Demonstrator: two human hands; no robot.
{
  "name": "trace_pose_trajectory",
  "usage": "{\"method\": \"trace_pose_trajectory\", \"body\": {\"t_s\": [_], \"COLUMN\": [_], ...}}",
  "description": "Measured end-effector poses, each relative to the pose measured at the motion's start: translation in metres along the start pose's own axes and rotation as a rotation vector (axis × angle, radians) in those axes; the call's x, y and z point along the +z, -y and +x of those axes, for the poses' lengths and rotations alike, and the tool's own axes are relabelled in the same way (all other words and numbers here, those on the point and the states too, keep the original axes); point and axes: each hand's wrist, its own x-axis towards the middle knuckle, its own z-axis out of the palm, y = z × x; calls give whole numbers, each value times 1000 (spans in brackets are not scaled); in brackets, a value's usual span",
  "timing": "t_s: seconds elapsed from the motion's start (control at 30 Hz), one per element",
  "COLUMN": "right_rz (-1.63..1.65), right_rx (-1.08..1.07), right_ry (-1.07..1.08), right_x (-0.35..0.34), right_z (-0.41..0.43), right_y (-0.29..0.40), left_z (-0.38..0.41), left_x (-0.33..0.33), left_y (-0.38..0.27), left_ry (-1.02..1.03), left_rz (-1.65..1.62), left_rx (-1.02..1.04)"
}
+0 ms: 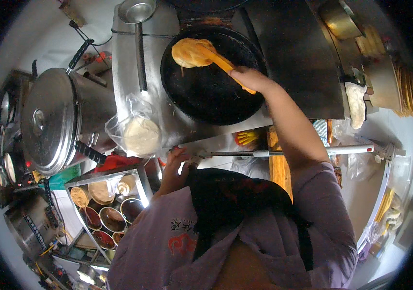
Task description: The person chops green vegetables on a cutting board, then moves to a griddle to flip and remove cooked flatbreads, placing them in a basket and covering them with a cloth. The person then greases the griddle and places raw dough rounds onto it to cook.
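Observation:
My right hand (250, 79) grips an orange-yellow spatula (224, 64) over a round black pan (210, 98). A browned round flatbread (191, 53) is at the spatula's far end, in the upper left part of the pan; whether it rests on the blade or against the pan, I cannot tell. My left hand (173, 165) is low at the front edge of the steel counter, its fingers partly bent near a knob-like part; whether it holds anything is unclear. Left of the pan, a clear plastic bag (128, 125) holds pale round dough (142, 136).
A steel ladle (140, 54) lies left of the pan. Farther left stands a large lidded steel pot (49, 119). Below it, a metal-framed box (143, 185) holds several tubs of sauces and pastes. A metal pole (261, 153) crosses under my right arm. A pale cloth (355, 105) hangs at the right.

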Motion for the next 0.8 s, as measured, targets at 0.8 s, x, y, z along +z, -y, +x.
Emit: {"method": "trace_pose_trajectory", "body": {"t_s": [0.8], "right_rz": [885], "right_rx": [131], "right_ry": [321], "right_x": [45], "right_z": [47], "right_y": [1], "left_z": [-17], "left_x": [2], "left_y": [30], "left_ry": [-71], "left_rz": [-27], "left_rx": [-35]}}
